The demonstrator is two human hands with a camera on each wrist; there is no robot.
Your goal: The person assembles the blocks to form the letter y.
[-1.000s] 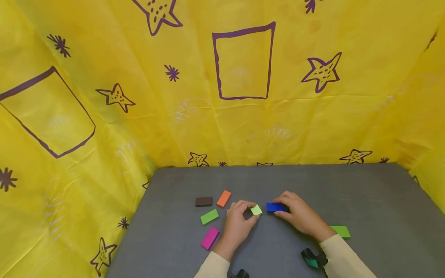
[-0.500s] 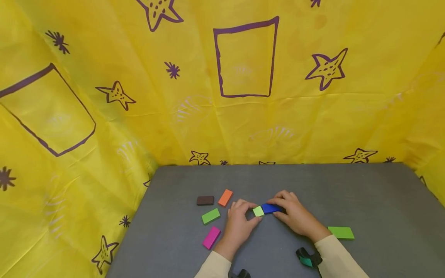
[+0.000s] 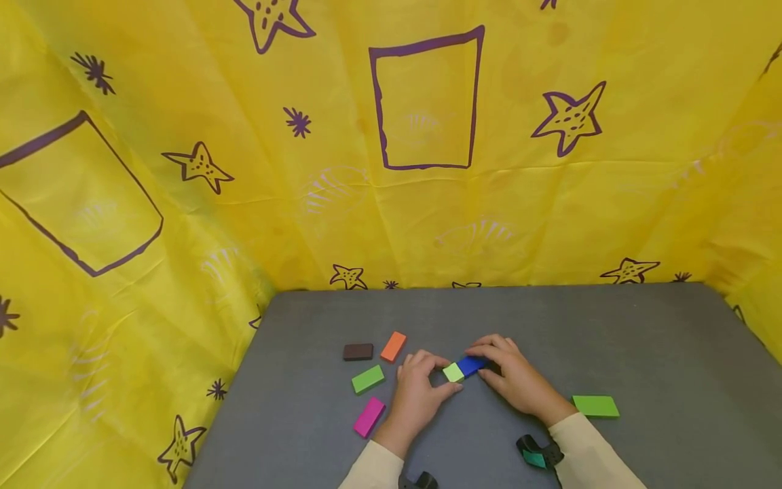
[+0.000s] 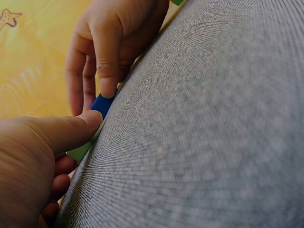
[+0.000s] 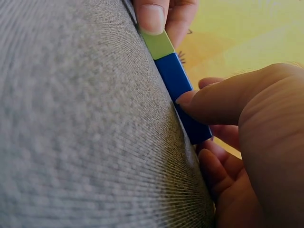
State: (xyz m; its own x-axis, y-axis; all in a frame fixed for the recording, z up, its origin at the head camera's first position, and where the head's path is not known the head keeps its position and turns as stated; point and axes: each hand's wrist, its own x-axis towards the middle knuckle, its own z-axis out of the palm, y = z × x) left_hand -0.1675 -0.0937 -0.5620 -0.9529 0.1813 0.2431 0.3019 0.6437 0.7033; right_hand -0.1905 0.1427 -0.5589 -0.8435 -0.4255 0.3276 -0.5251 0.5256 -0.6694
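A light green block (image 3: 453, 372) and a blue block (image 3: 470, 366) lie end to end on the grey table (image 3: 519, 468), touching. My left hand (image 3: 418, 397) pinches the light green block between thumb and fingers. The blue block is gripped by my right hand (image 3: 516, 380), thumb on the near side and fingers on the far side. Seen from the right wrist, the blue block (image 5: 183, 95) meets the light green block (image 5: 160, 46) along one straight seam. In the left wrist view, the left thumb hides much of the light green block (image 4: 79, 153).
Left of the hands lie a dark brown block (image 3: 358, 352), an orange block (image 3: 394, 346), a green block (image 3: 368, 379) and a magenta block (image 3: 369, 417). Another green block (image 3: 595, 406) rests beside the right forearm. A yellow patterned cloth (image 3: 275, 224) hangs behind the table.
My right hand has brought the blue block leftward until its end met the light green block, and the blue block has turned slightly. The left hand still holds its block in nearly the same place.
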